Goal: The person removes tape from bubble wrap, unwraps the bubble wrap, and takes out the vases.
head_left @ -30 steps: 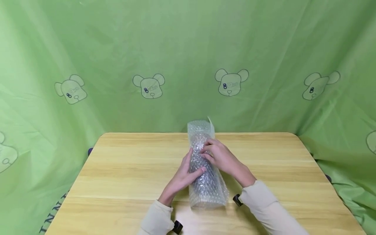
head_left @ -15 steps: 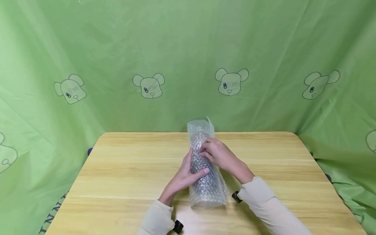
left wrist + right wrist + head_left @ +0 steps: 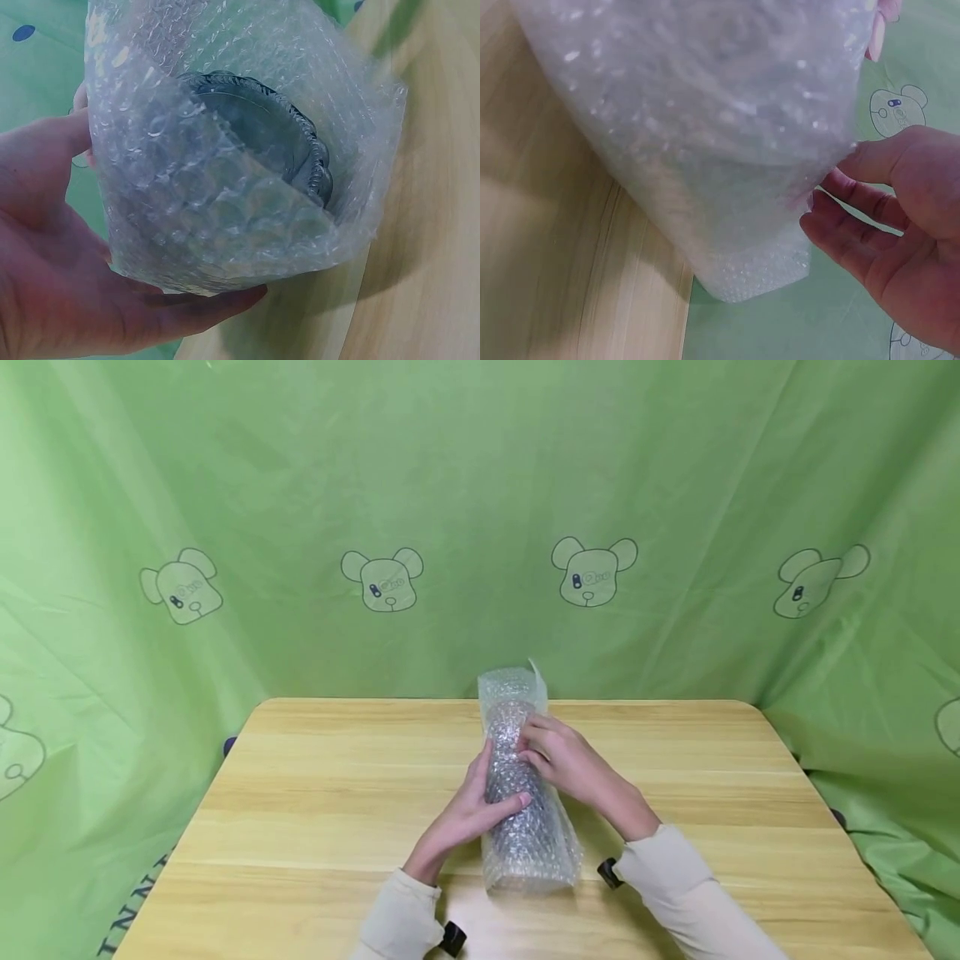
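A roll of clear bubble wrap (image 3: 528,856) lies lengthwise in the middle, around a glass piece. In the left wrist view, the round end of the grey glass piece (image 3: 262,124) shows a scalloped, rope-like rim inside the wrap's near opening; its far part is hidden. My left hand (image 3: 467,810) holds the roll from the left, thumb across the top and fingers along the side. Higher up on the right, my right hand (image 3: 566,760) pinches the wrap's surface with bent fingers. The right wrist view shows thumb and fingertips (image 3: 826,229) at the wrap's edge.
A light wooden table (image 3: 322,793) lies under the roll, whose far end reaches the table's back edge. Green curtain (image 3: 480,493) with bear-head prints hangs behind and on both sides.
My right fingertips shift slightly over the wrap, and the left thumb moves a little out and back. The roll stays in place.
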Tool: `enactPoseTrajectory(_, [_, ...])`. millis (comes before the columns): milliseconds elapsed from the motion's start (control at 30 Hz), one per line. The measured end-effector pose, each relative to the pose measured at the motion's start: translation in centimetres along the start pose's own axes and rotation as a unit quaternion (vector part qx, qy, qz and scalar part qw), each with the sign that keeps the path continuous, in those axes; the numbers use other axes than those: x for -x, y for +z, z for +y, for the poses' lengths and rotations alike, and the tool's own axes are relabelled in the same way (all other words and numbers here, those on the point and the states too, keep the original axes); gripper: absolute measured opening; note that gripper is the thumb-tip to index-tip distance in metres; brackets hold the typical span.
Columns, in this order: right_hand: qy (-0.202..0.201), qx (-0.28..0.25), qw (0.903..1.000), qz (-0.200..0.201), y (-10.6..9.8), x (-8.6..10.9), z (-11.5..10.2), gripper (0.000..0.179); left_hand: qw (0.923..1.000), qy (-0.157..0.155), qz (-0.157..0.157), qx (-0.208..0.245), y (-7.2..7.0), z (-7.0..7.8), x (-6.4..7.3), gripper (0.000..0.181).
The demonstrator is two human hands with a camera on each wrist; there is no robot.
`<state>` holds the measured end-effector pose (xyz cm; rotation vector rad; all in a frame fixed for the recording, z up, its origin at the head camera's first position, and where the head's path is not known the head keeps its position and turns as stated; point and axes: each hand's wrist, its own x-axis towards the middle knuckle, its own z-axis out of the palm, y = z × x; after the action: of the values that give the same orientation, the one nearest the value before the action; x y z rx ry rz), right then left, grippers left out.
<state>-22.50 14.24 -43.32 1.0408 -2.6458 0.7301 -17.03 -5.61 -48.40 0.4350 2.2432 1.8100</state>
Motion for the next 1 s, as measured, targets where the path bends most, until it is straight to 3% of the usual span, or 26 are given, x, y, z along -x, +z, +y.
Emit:
enactPoseTrajectory(267, [-0.012,-0.033,0.9993,0.013,-0.4,1.1,0.3,0.011,1.0,-0.001,-0.002,0.007,0.0,0.0,0.1,0.111])
enactPoseTrajectory(1000, [-0.06,-0.072,0.9909,0.096,-0.4,4.4,2.2,0.02,0.9999,0.004,0.005,-0.016,0.1,0.1,0.1,0.112])
